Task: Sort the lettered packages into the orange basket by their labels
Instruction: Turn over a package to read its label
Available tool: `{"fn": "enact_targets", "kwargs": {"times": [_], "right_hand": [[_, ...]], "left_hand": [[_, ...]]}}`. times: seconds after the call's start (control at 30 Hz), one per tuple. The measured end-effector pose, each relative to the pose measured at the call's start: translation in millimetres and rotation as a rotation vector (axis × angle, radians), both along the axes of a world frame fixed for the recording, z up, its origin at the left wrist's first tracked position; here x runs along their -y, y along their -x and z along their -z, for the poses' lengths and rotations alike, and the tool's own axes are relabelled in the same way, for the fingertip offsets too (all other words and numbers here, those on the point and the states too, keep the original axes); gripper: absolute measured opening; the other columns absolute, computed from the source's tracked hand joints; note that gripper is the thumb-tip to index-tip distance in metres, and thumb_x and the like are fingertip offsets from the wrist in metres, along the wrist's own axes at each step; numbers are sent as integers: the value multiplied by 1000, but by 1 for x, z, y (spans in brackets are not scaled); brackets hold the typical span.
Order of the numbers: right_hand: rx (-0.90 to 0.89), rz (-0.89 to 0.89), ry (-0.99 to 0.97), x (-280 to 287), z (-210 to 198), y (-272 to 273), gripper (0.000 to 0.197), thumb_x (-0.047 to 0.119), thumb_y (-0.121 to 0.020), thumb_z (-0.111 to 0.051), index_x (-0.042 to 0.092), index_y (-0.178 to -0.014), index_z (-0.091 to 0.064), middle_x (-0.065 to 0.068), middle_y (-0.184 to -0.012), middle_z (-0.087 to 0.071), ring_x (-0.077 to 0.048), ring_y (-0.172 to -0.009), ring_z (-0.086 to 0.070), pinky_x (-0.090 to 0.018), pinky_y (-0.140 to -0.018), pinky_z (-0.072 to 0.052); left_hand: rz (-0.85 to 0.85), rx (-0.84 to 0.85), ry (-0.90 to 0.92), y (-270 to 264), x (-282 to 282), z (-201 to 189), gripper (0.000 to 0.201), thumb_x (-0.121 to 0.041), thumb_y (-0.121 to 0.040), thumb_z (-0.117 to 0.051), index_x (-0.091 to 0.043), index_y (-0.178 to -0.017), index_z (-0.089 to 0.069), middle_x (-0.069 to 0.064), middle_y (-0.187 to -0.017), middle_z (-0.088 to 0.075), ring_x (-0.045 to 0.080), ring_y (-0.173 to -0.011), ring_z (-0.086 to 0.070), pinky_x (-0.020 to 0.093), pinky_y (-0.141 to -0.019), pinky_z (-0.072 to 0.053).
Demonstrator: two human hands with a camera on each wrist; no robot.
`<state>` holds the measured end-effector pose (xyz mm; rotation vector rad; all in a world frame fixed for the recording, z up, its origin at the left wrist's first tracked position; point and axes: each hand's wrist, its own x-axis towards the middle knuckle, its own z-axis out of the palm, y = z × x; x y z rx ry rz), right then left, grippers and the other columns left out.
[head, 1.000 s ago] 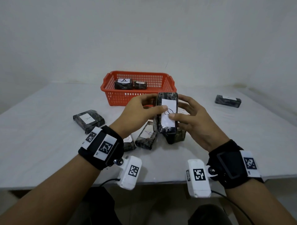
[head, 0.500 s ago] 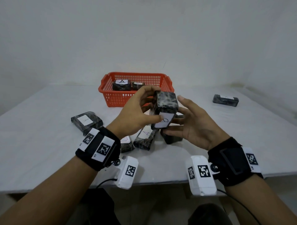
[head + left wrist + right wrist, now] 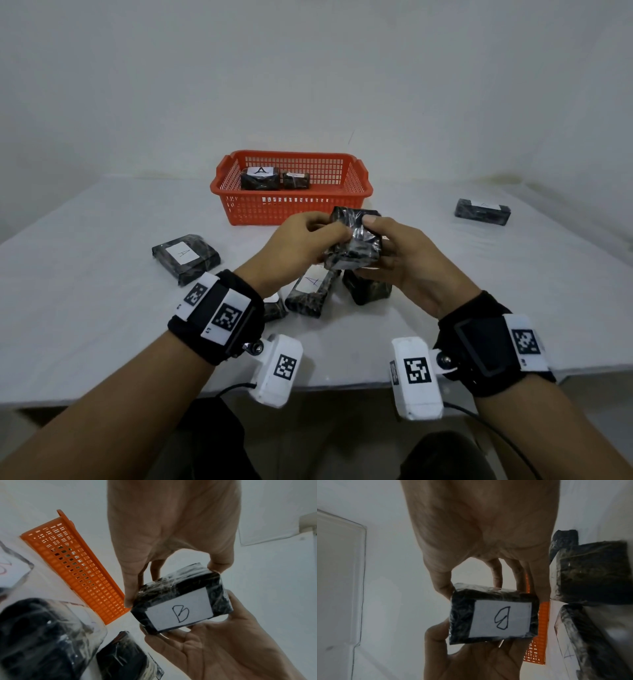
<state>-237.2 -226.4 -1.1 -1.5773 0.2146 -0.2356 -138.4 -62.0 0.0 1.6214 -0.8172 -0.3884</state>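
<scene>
White surface (image 3: 102,325) | orange basket (image 3: 291,209) far centre, two packages inside | both hands, left (image 3: 301,246) and right (image 3: 411,263), grip B package (image 3: 356,243) mid-air just near of basket, label facing down | A packages below

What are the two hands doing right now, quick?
Left hand: fingers pinch the black plastic-wrapped package labelled B.
Right hand: fingers curl round the same package, holding it from the other side.
</scene>
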Motion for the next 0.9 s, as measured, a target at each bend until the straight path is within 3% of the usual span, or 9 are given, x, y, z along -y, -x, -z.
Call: {"fn": "enact_targets", "kwargs": {"times": [0.1,0.2,0.27,0.4,0.5,0.6,0.77,0.9], "right_hand": [[19,36,5,1,-1,0,43,41,-98,-65,6,-122,-70,-18,-114,-77,-39,-110,-73,-52,-103,-55],[-11,-31,27,3,0,2,51,48,-87,-70,10,-122,-71,-12,-115,-78,-36,-112,-73,-47,-103,-56],[-39,-67,36,3,1,3,46,45,-87,-75,13,-120,-72,-8,-115,-78,-33,-110,-74,-44,-103,-55],[-29,-20,1,1,0,3,22,31,-97,-67,13,-108,-73,-11,-110,-79,-32,-102,-74,-46,-101,-55],[-43,-29,-5,1,-1,4,32,38,-96,-65,14,-114,-75,-16,-116,-77,-39,-110,-72,-48,-103,-54],[-57,-44,-28,0,0,4,35,45,-97,-62,19,-115,-76,-17,-117,-77,-36,-108,-73,-45,-99,-57],[-40,3,-50,2,1,4,29,41,-101,-59,18,-105,-76,-19,-111,-77,-33,-103,-74,-44,-95,-59],[61,111,144,13,4,3,22,25,-100,-66,15,-119,-69,-12,-115,-76,-27,-101,-76,-35,-83,-61]], "left_hand": [[44,-49,-6,0,-2,0,41,-46,-86,-69,-13,-110,-73,9,-109,-78,25,-102,-75,45,-95,-61],[32,-32,-13,-1,-4,0,30,-41,-97,-64,-13,-103,-75,11,-104,-78,26,-97,-75,46,-94,-61],[4,-17,-24,-2,-4,-1,32,-34,-103,-59,-7,-104,-76,12,-99,-77,23,-88,-74,47,-90,-63],[54,-72,-39,1,-4,-3,42,-44,-98,-60,-8,-112,-76,8,-105,-79,18,-88,-74,33,-85,-61],[66,-76,-66,1,-4,-4,40,-44,-98,-60,-12,-114,-77,9,-108,-79,19,-90,-74,37,-87,-60],[39,-33,-122,-1,-5,-6,42,-46,-100,-58,-10,-111,-77,6,-102,-80,21,-90,-76,41,-86,-58],[87,-65,-158,2,-4,-10,69,-74,-82,-56,-17,-114,-77,1,-108,-80,20,-99,-77,39,-91,-60],[25,-53,-257,1,0,-9,57,-72,-87,-59,-23,-109,-80,-2,-102,-81,19,-98,-77,42,-91,-61]]}}
